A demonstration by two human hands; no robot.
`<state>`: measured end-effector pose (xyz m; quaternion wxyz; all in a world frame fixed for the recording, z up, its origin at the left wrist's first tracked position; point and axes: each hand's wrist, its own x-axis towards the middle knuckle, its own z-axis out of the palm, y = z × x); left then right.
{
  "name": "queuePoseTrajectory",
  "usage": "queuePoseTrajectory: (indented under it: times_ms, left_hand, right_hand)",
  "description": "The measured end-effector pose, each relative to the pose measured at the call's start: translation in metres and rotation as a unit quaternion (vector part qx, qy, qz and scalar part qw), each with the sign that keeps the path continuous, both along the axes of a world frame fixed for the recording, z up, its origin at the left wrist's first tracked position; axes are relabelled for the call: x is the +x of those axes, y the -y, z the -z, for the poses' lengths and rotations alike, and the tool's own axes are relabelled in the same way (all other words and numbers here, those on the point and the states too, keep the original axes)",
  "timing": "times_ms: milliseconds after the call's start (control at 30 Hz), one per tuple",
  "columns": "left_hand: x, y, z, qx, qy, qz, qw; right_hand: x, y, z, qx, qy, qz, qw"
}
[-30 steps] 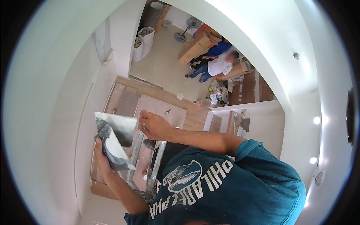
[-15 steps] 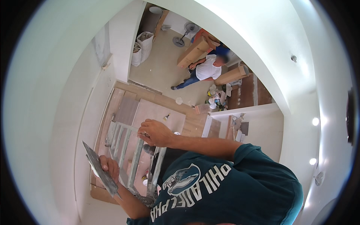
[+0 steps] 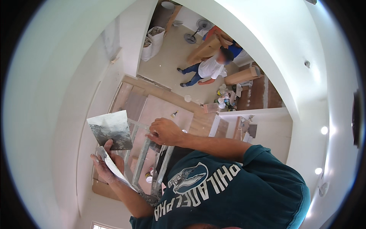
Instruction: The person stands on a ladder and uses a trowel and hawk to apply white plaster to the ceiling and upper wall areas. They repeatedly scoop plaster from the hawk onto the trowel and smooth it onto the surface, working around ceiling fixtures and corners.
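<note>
My left hand [image 3: 108, 164] grips two flat metal putty blades. The upper blade [image 3: 111, 129] is broad and square, smeared with white and grey compound, with my thumb against its lower edge. The lower blade [image 3: 116, 170] shows nearly edge-on, with white compound along its face, and slants toward my forearm. My right hand [image 3: 166, 132] is closed, fingers curled, beside the top of a metal stepladder [image 3: 142, 156]. Whatever its fingers hold, if anything, is hidden. The two hands are apart.
A brush [image 3: 174, 113] lies on the floor covering below, and a small tub [image 3: 148, 176] is seen through the ladder. Beyond stand a person in a white shirt [image 3: 209, 68], another in blue, a cardboard box [image 3: 240, 76], a fan [image 3: 200, 28] and sacks [image 3: 155, 38]. A white wall [image 3: 57, 114] rises on the left.
My left hand has turned and spread the blades apart, so the upper one now faces me. My right hand has shifted slightly right in view. The white-shirted person has turned and stepped.
</note>
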<state>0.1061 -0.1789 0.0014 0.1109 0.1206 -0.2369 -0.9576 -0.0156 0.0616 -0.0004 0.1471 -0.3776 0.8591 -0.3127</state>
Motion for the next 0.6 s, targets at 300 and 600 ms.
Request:
queuePoseTrajectory:
  times_ms: [300,600]
  left_hand:
    - [-0.001,-0.008,-0.002,0.048,0.224,-0.114,0.967]
    - [0.000,-0.009,-0.005,-0.098,0.225,0.030,0.969]
  right_hand:
    - [-0.001,0.000,0.005,-0.002,0.011,-0.007,1.000]
    - [0.009,-0.001,0.004,0.013,0.033,-0.003,0.999]
